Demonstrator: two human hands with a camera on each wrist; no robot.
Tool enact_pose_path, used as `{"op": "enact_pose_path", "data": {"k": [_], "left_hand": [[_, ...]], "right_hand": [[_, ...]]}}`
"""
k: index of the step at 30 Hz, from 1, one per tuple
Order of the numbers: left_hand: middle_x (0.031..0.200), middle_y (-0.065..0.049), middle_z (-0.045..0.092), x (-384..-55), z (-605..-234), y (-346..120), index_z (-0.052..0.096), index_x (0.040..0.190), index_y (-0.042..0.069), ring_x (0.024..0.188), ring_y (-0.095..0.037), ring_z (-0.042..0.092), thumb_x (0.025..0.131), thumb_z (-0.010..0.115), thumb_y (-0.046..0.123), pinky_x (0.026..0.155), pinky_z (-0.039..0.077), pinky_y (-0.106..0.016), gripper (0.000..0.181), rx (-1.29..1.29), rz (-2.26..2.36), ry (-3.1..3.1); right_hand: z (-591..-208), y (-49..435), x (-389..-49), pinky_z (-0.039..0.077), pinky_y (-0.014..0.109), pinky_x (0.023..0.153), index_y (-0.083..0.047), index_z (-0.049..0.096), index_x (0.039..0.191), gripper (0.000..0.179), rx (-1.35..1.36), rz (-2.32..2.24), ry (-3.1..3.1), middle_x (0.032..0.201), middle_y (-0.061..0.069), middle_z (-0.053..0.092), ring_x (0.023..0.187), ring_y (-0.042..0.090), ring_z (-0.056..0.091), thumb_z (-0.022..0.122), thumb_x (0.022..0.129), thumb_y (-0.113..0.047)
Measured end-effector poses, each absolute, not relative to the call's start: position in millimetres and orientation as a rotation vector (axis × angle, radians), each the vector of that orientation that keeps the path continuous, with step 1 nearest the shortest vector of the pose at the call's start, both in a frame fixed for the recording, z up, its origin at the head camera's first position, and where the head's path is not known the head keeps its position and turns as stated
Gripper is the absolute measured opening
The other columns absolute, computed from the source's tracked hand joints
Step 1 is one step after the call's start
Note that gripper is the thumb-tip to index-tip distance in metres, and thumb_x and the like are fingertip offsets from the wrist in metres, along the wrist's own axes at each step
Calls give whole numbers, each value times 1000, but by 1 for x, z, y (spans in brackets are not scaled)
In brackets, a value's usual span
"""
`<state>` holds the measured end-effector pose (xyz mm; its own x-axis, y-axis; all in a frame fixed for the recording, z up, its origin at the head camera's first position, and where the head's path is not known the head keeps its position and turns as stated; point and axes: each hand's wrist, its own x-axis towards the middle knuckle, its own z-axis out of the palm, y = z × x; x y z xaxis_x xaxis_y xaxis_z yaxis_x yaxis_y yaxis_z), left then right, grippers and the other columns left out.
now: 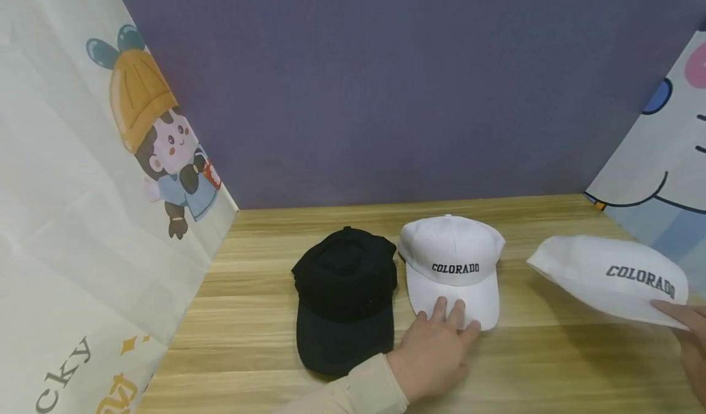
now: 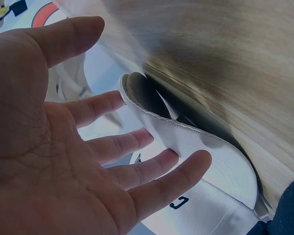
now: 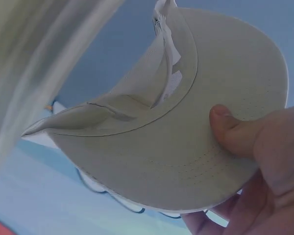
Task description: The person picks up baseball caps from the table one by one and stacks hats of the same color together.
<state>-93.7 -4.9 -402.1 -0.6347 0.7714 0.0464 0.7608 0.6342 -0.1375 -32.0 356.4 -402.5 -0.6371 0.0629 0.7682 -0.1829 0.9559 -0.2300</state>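
A white baseball cap [image 1: 455, 248] with COLORADO lettering lies on the wooden table. My left hand [image 1: 432, 356] is at its brim, fingers spread and almost straight, the fingertips over the brim's front. In the left wrist view the open palm [image 2: 63, 147] faces the camera, beside the white cap's brim [image 2: 220, 166]. At the right, my right hand [image 1: 696, 334] holds a second white COLORADO cap [image 1: 612, 273] tilted above the table. The right wrist view has the thumb [image 3: 228, 127] pressed on the underside of this cap's brim [image 3: 186, 161], with the other fingers behind it.
A black cap [image 1: 347, 291] lies left of the white one, close to my left forearm. Behind the wooden table [image 1: 248, 316] stands a dark purple-grey panel [image 1: 386, 95]. Printed cloths with cartoon figures, like the left one [image 1: 72, 175], border both sides.
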Motion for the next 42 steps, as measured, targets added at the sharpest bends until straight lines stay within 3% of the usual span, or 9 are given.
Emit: {"op": "enact_pose_path", "data": {"k": [1,2,5,7,11,17,23,32,42], "left_hand": [[156,-2,43,-94,-402,-5,47,148,33,139,-25,44,96,63,52,91,53,-37,57,-1291,162,-2743],[156,-2,43,-94,-403,-5,48,147,33,138,-24,44,96,63,52,90,53,-36,57,-1291,166,-2735],[155,-1,44,-93,-404,-5,47,147,33,136,-23,44,95,63,53,87,53,-35,57,-1291,173,-2726],[155,-1,43,-93,-405,-4,47,147,34,136,-23,44,96,62,54,87,53,-34,58,-1294,178,-2728],[156,-1,42,-91,-405,-4,46,148,34,137,-23,43,96,62,56,87,53,-34,59,-1295,197,-2735],[156,-1,42,-91,-404,-3,46,148,34,136,-23,43,95,62,56,87,53,-34,59,-1287,216,-2723],[156,-1,43,-91,-405,-3,46,148,34,139,-24,44,95,62,56,90,53,-36,60,-1270,209,-2723],[158,-1,42,-91,-407,-2,46,149,34,140,-24,43,95,62,55,92,53,-37,60,-1286,185,-2739],[156,-2,42,-92,-406,-2,47,148,34,140,-25,44,96,62,52,93,54,-38,56,-1263,189,-2730]], "right_hand": [[-395,345,-37,12,0,102,8,65,124,78,73,394,-2178,101,31,60,110,-13,39,17,109,-51],[-388,337,-39,10,0,102,14,64,116,79,23,355,-2183,100,41,54,107,-4,48,18,109,-49],[-375,318,-50,14,-1,99,19,65,104,49,-13,434,-2116,100,43,56,112,-16,44,34,112,-18],[-368,309,-53,14,-1,101,18,67,105,25,-49,446,-2126,104,42,57,109,14,63,44,105,7],[-355,298,-62,16,1,97,13,71,106,25,-66,411,-2128,107,39,62,97,60,55,53,91,22],[-339,290,-73,26,20,77,7,73,110,31,2,317,-2138,106,34,65,89,52,56,52,90,18],[-320,284,-83,33,34,81,1,73,117,34,49,315,-2213,111,28,66,95,47,56,49,95,9],[-289,269,-98,21,23,44,-4,79,105,39,106,204,-2192,104,19,73,82,40,62,47,84,6],[-267,257,-107,23,22,43,-3,79,101,24,173,146,-2188,95,18,74,69,39,63,74,80,6]]}}
